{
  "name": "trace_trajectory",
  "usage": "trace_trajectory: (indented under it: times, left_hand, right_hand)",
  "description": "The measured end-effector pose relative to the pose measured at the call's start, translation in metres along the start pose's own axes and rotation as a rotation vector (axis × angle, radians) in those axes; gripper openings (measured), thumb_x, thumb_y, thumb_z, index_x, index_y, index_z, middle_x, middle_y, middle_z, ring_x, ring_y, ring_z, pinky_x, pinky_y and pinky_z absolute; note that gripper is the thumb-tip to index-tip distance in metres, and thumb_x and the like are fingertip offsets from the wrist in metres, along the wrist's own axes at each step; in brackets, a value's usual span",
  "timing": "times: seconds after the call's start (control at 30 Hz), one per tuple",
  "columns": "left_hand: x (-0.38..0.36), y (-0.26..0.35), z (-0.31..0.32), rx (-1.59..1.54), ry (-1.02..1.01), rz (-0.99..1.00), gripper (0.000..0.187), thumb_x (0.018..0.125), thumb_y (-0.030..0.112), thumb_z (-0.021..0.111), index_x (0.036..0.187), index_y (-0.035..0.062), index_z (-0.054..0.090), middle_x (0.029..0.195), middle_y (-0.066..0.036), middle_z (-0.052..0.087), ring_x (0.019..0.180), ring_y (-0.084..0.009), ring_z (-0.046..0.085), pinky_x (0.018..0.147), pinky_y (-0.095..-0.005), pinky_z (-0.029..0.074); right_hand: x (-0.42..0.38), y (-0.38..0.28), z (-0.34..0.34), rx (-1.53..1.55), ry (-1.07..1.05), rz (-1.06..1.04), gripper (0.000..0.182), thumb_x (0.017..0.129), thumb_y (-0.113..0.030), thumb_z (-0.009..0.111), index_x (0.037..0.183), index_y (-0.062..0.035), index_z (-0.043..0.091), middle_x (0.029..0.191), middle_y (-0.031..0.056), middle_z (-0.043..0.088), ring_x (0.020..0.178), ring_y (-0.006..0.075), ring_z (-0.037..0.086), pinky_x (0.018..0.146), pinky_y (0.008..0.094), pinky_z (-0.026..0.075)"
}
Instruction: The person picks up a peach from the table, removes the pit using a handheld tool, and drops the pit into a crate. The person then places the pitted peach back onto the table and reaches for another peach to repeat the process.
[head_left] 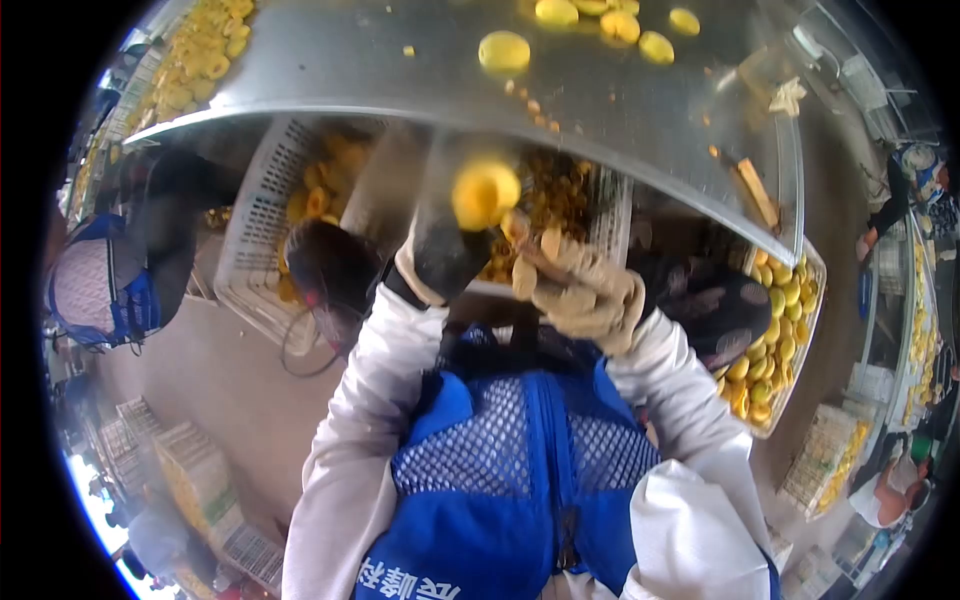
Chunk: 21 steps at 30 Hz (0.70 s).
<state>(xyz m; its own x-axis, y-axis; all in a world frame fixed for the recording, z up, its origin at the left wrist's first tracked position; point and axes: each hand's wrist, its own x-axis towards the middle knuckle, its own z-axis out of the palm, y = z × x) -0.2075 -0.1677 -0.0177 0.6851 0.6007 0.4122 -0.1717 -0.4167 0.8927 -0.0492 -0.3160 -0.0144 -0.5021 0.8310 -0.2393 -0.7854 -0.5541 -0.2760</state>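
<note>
My left hand, in a dark glove, is closed round a yellow peach whose hollow centre faces me. My right hand wears a beige glove and its fingers are wrapped round a thin brownish pitting tool. The tool's tip, just below the peach, bears a small brownish lump, perhaps a pit; blur hides whether it touches the fruit. Beneath both hands, a crate holds dark orange-brown bits that look like pits and scraps.
Peaches lie on the metal table, along with a wooden block near its right corner. A crate of whole peaches stands at my right; another white crate with orange pieces stands left. Other people work at both sides.
</note>
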Motion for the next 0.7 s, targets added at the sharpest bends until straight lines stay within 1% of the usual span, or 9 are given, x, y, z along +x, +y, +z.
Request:
trace_trajectory:
  times: [0.1,0.13,0.17,0.2,0.3,0.33,0.43,0.63,0.7]
  left_hand:
    - [0.015,-0.033,-0.053,0.317,0.120,0.108,0.035,0.094,0.000,0.058,0.128,-0.0074,0.054,0.119,-0.018,0.064,0.107,-0.0276,0.065,0.093,-0.0362,0.053]
    - [0.021,-0.019,-0.073,0.375,0.182,0.075,0.030,0.092,0.000,0.059,0.122,-0.0064,0.059,0.115,-0.016,0.066,0.101,-0.0240,0.065,0.088,-0.0328,0.053]
    - [0.024,-0.006,-0.093,0.428,0.244,0.034,0.025,0.091,0.000,0.061,0.115,-0.0054,0.063,0.111,-0.015,0.067,0.095,-0.0205,0.066,0.082,-0.0294,0.053]
    - [0.022,-0.021,-0.126,0.309,0.283,-0.125,0.024,0.091,0.003,0.063,0.114,-0.0054,0.065,0.108,-0.014,0.068,0.094,-0.0201,0.066,0.082,-0.0285,0.053]
    - [0.029,-0.073,-0.226,0.235,0.322,-0.566,0.031,0.089,0.016,0.069,0.116,0.0020,0.069,0.100,-0.012,0.071,0.091,-0.0221,0.068,0.080,-0.0312,0.053]
    - [0.041,-0.077,-0.243,1.077,0.008,-0.558,0.036,0.085,0.027,0.074,0.117,0.0107,0.070,0.110,-0.012,0.070,0.101,-0.0274,0.067,0.087,-0.0368,0.052]
    - [0.110,-0.030,-0.166,1.153,0.130,-0.365,0.049,0.083,0.039,0.076,0.124,0.0132,0.066,0.134,-0.014,0.059,0.122,-0.0335,0.058,0.103,-0.0415,0.046]
    - [0.242,-0.089,-0.026,1.097,-0.466,-0.380,0.086,0.079,0.049,0.078,0.142,0.0005,0.046,0.148,-0.021,0.043,0.129,-0.0409,0.051,0.108,-0.0437,0.044]
    - [0.247,-0.122,-0.012,1.026,-0.442,-0.322,0.074,0.075,0.036,0.079,0.139,0.0096,0.052,0.139,-0.021,0.052,0.120,-0.0404,0.058,0.101,-0.0457,0.048]
  right_hand:
    - [0.003,0.001,0.010,-0.348,0.267,-0.233,0.046,0.103,-0.046,0.051,0.104,-0.0016,0.064,0.058,-0.0071,0.047,0.041,0.0009,0.035,0.038,0.0177,0.033]
    - [-0.004,-0.010,0.018,-0.390,0.410,-0.049,0.049,0.102,-0.049,0.051,0.101,-0.0020,0.065,0.056,-0.0087,0.046,0.046,0.0012,0.038,0.046,0.0201,0.037]
    - [-0.008,-0.011,0.007,-0.565,0.346,-0.093,0.051,0.099,-0.051,0.055,0.097,-0.0003,0.063,0.055,-0.0087,0.046,0.046,0.0022,0.038,0.046,0.0226,0.038]
    - [-0.001,-0.011,-0.043,-0.969,-0.068,-0.445,0.047,0.099,-0.045,0.055,0.098,0.0010,0.059,0.055,-0.0068,0.048,0.047,0.0032,0.038,0.046,0.0228,0.038]
    - [-0.022,-0.019,0.014,-0.779,0.406,-0.084,0.052,0.097,-0.051,0.055,0.105,0.0011,0.056,0.056,-0.0038,0.048,0.047,0.0052,0.044,0.053,0.0234,0.047]
    - [-0.020,-0.018,0.006,-0.753,0.407,-0.085,0.056,0.097,-0.053,0.054,0.107,0.0013,0.057,0.057,-0.0035,0.048,0.044,0.0056,0.043,0.055,0.0241,0.049]
    - [-0.017,-0.015,0.005,-0.740,0.472,-0.058,0.057,0.097,-0.052,0.054,0.113,0.0020,0.056,0.059,-0.0039,0.046,0.040,0.0056,0.039,0.036,0.0226,0.029]
    - [-0.017,-0.023,0.012,-0.752,0.501,-0.117,0.059,0.095,-0.052,0.060,0.117,0.0022,0.057,0.059,-0.0029,0.048,0.040,0.0068,0.040,0.038,0.0227,0.030]
    - [-0.017,-0.018,0.003,-0.689,0.511,-0.109,0.059,0.094,-0.052,0.062,0.116,0.0015,0.058,0.060,-0.0031,0.050,0.042,0.0059,0.041,0.039,0.0215,0.029]
